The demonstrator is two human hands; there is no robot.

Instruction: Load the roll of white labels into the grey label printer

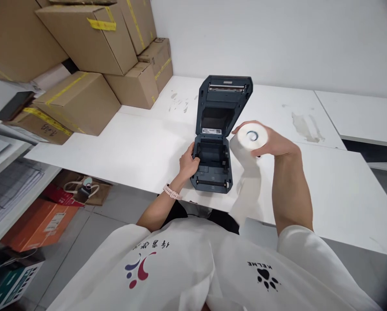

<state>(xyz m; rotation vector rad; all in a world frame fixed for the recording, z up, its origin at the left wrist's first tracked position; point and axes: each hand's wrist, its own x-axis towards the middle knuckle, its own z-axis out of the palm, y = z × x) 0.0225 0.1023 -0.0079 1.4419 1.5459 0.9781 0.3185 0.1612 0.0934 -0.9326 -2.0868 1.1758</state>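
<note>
A dark blue-grey label printer (212,166) stands on the white table with its lid (224,103) raised, so its inner bay shows. My left hand (189,165) grips the printer's left side, thumb over the rim. To the right of the printer, my right hand (272,140) is closed around a white roll of label paper (245,138), its round end and core facing up. A loose strip of paper (250,185) trails from the roll toward the table's front edge.
Cardboard boxes (80,101) with yellow tape are stacked at the left end of the white table (141,142). A white wall (261,43) rises behind. On the floor at left lie an orange box (38,224) and a bag (85,190), beside a shelf.
</note>
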